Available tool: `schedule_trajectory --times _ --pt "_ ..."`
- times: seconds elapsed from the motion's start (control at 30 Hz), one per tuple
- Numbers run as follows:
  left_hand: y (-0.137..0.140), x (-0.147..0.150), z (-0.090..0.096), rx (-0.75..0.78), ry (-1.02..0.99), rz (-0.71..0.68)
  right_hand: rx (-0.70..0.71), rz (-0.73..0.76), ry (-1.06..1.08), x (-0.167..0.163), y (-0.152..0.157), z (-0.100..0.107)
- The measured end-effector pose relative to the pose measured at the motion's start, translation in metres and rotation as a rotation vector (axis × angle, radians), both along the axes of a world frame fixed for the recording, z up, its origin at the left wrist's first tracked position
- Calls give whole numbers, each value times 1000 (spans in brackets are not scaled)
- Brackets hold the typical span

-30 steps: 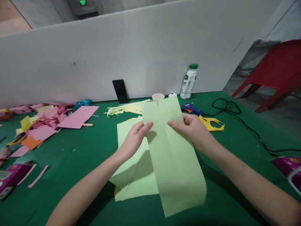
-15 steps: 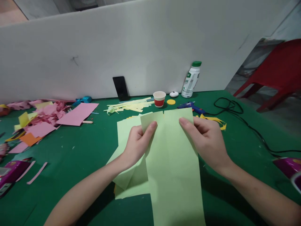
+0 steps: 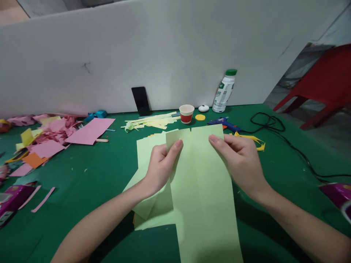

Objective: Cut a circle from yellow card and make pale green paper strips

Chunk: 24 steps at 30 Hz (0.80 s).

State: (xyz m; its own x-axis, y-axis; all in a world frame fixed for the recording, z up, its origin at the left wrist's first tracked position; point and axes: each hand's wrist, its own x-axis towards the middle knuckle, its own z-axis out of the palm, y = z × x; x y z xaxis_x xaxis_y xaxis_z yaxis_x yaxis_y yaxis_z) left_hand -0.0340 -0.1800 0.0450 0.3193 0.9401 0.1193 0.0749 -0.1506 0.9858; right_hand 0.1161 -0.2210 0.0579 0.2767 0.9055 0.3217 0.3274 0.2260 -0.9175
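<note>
A pale green paper sheet (image 3: 203, 204) is held up above the green bench (image 3: 90, 182), partly in front of a stack of similar green sheets (image 3: 145, 149), its lower end cut off by the frame. Its left edge is pinched in the left hand (image 3: 161, 166) and its right edge in the right hand (image 3: 242, 164); each grip is closed, thumb laid on the near face, fingers mostly hidden behind. The step in hand is judged to be the parting of the sheet along its middle; for the next move, even tension and a steady pull along the crease would be called for. The sheet looks long, thin and matt, with a short slit in its top edge and a faint lengthwise crease below it.
</note>
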Motion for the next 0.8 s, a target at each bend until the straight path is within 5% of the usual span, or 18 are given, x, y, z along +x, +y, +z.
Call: schedule_trajectory --times 0.27,0.4,0.47,0.67,0.8 --pt "4 -1 -2 -458 -326 44 -405 364 654 5 9 -4" --pt "2 -5 4 -592 -384 -229 -493 567 729 4 7 0" --pt "-2 -6 7 -595 -392 -346 -494 554 713 3 4 2" --pt "-7 -9 8 -395 -350 -308 -435 234 551 3 -4 6" --pt "-8 -10 9 -350 -340 -327 -433 176 499 5 -6 8"
